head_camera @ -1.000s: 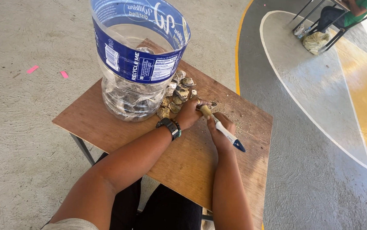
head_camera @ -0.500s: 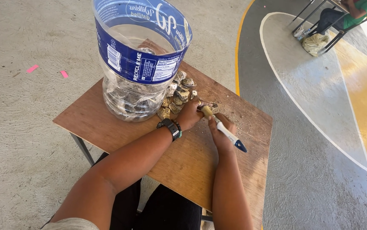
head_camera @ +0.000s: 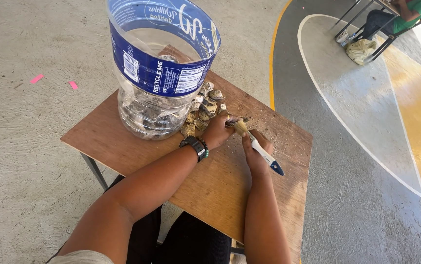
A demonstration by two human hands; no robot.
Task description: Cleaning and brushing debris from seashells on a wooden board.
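Here, on the left of the wooden table [head_camera: 137, 151], stood the cut-open plastic jug [head_camera: 159, 73] with its blue label, a heap of oyster shells [head_camera: 203, 110] just beside it. Your left hand [head_camera: 217, 131] was closed on one oyster [head_camera: 234, 122] pinned against the board; it looked hard, rough and likely slippery, best held by its broad edges. Your right hand [head_camera: 257, 154] was wrapped around a shucking knife [head_camera: 261, 151], light and stiff, its long axis slanting from the white-and-blue handle end at lower right up-left toward the oyster.
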